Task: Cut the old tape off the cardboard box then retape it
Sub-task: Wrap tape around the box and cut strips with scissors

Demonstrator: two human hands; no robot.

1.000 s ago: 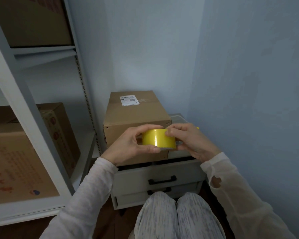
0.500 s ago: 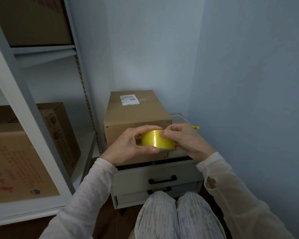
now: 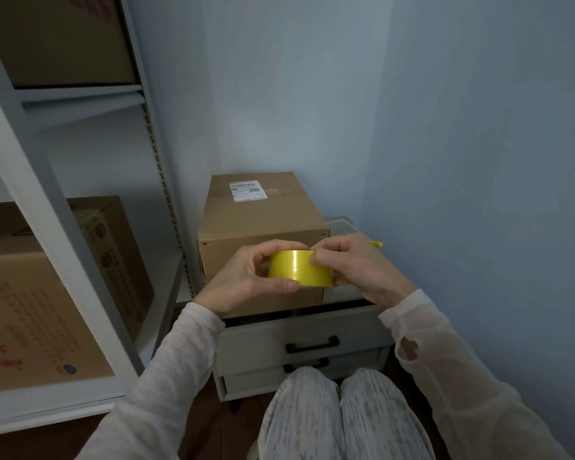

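Note:
A brown cardboard box (image 3: 263,210) with a white shipping label stands on a small white drawer unit (image 3: 309,330) in the corner. In front of the box I hold a roll of yellow tape (image 3: 297,268). My left hand (image 3: 246,283) grips the roll from the left, thumb under it and fingers over it. My right hand (image 3: 356,267) holds the roll's right side, with its fingertips pressed on the roll's upper surface. A yellow tool tip (image 3: 376,244) shows just behind my right hand; the rest of the tool is hidden.
White metal shelving (image 3: 47,180) stands at the left with brown boxes (image 3: 37,293) on its shelves. Blue walls close the corner behind and at the right. My knees (image 3: 339,416) are just below the drawer unit, which has black handles (image 3: 312,344).
My right hand's fingertips have shifted leftward across the top of the roll. Both hands and the roll have stayed in about the same place.

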